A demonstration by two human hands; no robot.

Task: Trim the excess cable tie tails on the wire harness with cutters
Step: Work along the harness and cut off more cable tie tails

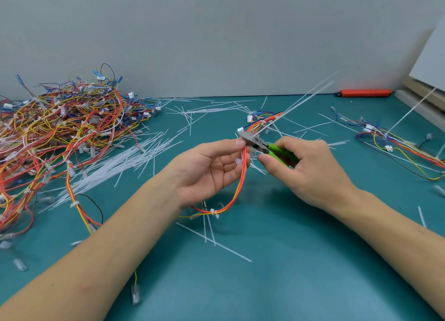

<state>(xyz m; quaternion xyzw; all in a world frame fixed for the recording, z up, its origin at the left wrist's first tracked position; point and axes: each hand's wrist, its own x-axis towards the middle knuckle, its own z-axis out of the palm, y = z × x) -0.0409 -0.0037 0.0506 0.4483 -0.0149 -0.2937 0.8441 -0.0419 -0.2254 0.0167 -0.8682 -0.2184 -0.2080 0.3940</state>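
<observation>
Green-handled cutters (269,149) sit in the right hand (305,169), fingers curled round the handles, thumb along the near side. Metal head points up-left, and its tip meets the wire harness (242,176) right by the left hand's fingertips. Whether the blades are closed on a tie can't be told; head is small and a bit blurred.

Left hand (212,169) is palm up, thumb and forefinger pinching the red/orange/yellow wire bundle near its top. From there the harness hangs down, curves left below the palm, w/ a white cable tie (213,212) on the low loop. Above the pinch the wires run back to white connectors (250,119) resting on the mat.

Long untrimmed tie tails (305,96), two translucent white strips, rise from the harness just at the cutter head and angle up-right, well off the table.

Teal mat (277,284) covers the bench. Cut tie offcuts (134,159) lie scattered over it, thickest left of centre. Big tangled pile of harnesses (60,128) sits far left. Another harness (397,142) lies at right, apart from the hands. Red-orange tool (364,93) rests at the back edge by the grey wall, prob. a utility knife.
</observation>
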